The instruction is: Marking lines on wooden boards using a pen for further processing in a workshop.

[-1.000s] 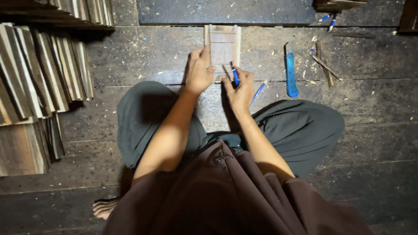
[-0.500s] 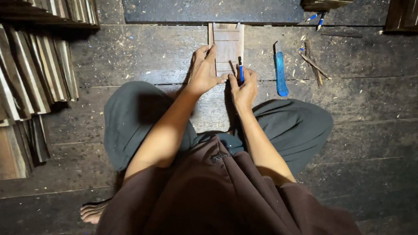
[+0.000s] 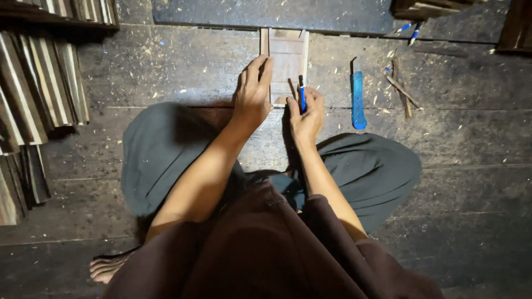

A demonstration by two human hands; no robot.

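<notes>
I see my left hand (image 3: pixel 252 94) pressed flat, fingers spread, on the left edge of a small wooden frame (image 3: pixel 286 61) lying on the floor (image 3: pixel 166 66) ahead of my knees. My right hand (image 3: pixel 306 113) is closed around a blue pen (image 3: pixel 302 94), tip touching the frame's lower right part. A blue cutter (image 3: pixel 358 94) lies just right; wooden slats (image 3: pixel 39 83) stack at far left

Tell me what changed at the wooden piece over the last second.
The right hand drew in beside the left hand and stood its blue pen upright against the wooden piece. The left hand stayed flat on that piece, and the blue tool stayed on the floor.
</notes>
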